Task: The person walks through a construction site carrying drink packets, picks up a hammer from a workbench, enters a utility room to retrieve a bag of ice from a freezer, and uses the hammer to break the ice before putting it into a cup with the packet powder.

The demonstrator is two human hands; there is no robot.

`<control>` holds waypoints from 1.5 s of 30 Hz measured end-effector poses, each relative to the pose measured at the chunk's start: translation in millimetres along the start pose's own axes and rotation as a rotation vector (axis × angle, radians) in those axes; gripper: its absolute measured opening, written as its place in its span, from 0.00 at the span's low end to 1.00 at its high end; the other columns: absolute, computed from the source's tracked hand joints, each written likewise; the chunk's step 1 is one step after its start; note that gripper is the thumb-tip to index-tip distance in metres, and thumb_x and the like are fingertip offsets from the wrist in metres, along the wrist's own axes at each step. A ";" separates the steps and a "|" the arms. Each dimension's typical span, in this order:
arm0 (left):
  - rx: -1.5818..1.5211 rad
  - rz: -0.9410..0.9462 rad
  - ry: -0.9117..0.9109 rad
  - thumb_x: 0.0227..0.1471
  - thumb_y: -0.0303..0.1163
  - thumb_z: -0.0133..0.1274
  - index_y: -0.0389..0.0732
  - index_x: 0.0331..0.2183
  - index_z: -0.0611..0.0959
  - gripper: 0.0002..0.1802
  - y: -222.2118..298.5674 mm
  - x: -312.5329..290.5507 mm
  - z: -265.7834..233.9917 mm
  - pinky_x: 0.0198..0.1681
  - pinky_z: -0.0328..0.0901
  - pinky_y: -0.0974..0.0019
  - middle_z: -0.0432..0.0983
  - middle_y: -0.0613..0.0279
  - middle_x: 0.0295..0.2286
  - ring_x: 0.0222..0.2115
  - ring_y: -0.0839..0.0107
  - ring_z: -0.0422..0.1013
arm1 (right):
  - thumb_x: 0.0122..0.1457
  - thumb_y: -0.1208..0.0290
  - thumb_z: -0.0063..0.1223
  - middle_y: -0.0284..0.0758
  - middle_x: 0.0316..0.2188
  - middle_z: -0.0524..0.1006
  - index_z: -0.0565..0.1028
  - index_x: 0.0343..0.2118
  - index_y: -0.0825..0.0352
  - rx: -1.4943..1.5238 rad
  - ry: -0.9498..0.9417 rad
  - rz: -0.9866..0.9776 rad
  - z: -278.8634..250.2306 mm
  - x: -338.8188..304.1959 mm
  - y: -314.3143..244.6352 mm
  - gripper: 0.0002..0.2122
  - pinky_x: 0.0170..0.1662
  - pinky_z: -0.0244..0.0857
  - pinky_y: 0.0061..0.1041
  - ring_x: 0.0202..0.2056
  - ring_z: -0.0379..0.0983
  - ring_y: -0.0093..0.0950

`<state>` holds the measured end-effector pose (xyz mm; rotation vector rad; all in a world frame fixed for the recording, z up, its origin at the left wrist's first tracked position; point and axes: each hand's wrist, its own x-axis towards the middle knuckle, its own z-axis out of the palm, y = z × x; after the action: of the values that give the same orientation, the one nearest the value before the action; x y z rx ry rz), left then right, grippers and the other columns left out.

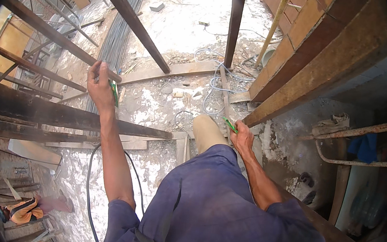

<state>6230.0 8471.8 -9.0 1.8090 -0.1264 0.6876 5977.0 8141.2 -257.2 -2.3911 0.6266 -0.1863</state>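
My left hand [99,86] is raised in front of a dark wooden post [54,32], its fingers curled. A narrow green object [114,93] shows along its palm; the hand hides the rest, and its kind is unclear. I cannot tell whether the fingers touch the post. Low in front of my body, my right hand [242,135] is closed around a thin green piece [229,124] that sticks out past the thumb, also too small to name. Close beside that hand rises a thick brown timber post [315,70].
Other dark posts [129,16] stand along a timber base strip [180,72]. Long thin metal rods [122,30] lie beyond them. A pale blue hose [213,82] loops over rubble. A black cable [88,190] hangs by my left arm. At lower left is a person in orange [25,210].
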 end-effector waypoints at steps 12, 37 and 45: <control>-0.045 -0.491 -0.497 0.51 0.52 0.62 0.37 0.55 0.74 0.38 -111.7 -4.2 70.6 0.34 0.63 0.73 0.72 0.61 0.33 0.29 0.77 0.68 | 0.54 0.73 0.64 0.32 0.28 0.77 0.75 0.39 0.68 1.551 -0.607 0.425 76.2 289.2 -255.4 0.12 0.31 0.71 0.25 0.25 0.72 0.22; -0.520 -1.259 -0.335 0.54 0.61 0.52 0.39 0.52 0.72 0.37 -405.4 428.1 477.9 0.16 0.53 0.80 0.73 0.67 0.34 0.24 0.81 0.67 | 0.61 0.69 0.52 0.36 0.43 0.76 0.71 0.50 0.68 1.399 -0.561 0.472 229.0 899.6 -389.1 0.16 0.48 0.74 0.33 0.43 0.75 0.28; -0.410 -1.433 0.023 0.51 0.65 0.52 0.48 0.48 0.73 0.34 -532.6 538.9 596.3 0.15 0.52 0.77 0.71 0.66 0.34 0.23 0.76 0.65 | 0.60 0.67 0.54 0.33 0.38 0.78 0.74 0.46 0.66 1.219 -0.823 0.565 354.9 1120.9 -451.1 0.14 0.37 0.76 0.25 0.37 0.76 0.24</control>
<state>7125.8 8256.8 -293.4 1.0749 0.9037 -0.3409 7235.6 8103.2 -279.3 -0.9119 0.5101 0.5067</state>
